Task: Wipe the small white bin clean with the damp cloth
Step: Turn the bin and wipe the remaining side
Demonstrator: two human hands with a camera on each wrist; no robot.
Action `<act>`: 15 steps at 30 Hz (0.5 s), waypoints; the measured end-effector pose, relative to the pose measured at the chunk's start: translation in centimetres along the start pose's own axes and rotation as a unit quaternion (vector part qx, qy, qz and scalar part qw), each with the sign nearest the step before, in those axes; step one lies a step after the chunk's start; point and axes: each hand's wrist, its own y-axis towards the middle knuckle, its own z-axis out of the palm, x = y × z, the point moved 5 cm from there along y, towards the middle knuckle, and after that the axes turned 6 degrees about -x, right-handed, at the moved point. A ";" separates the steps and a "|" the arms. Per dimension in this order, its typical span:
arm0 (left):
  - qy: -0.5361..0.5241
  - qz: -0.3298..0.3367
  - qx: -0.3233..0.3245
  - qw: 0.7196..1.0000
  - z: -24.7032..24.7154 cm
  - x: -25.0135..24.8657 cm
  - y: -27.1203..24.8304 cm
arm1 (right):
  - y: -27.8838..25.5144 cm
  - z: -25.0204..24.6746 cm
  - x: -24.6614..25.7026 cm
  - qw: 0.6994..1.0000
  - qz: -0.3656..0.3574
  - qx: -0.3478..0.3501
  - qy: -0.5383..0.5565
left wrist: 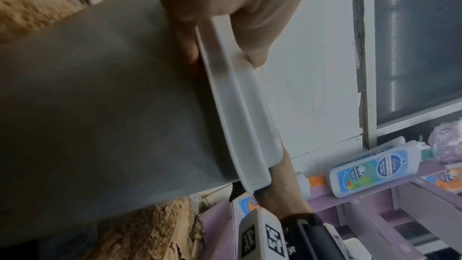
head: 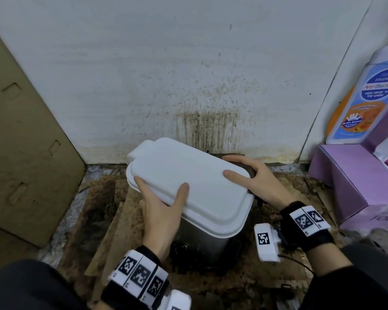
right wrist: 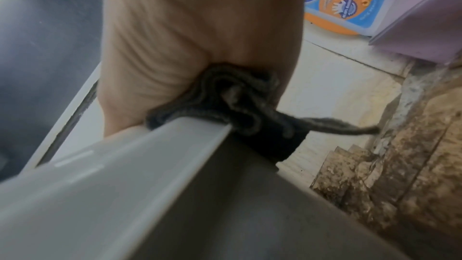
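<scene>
The small white bin (head: 188,182) stands tilted on the floor by the wall, its white lid closed over a grey body (left wrist: 100,106). My left hand (head: 159,204) grips the lid's near left edge, thumb on top and fingers at the rim (left wrist: 240,126). My right hand (head: 264,182) holds a dark damp cloth (head: 252,172) bunched against the lid's far right corner, thumb resting on the lid. In the right wrist view the cloth (right wrist: 237,102) is wadded between the palm (right wrist: 175,37) and the lid's rim (right wrist: 125,165), with one tail hanging free.
The wall (head: 206,121) behind the bin is streaked with brown stains. A cardboard panel (head: 20,142) leans at the left. Purple boxes (head: 349,180) and a wash bottle (head: 363,104) crowd the right. Soiled cardboard (head: 103,220) covers the floor under the bin.
</scene>
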 end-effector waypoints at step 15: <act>0.007 0.052 0.181 0.982 0.7 -2.7 5.4 | -7.8 3.8 -0.4 0.952 0.040 -0.283 0.105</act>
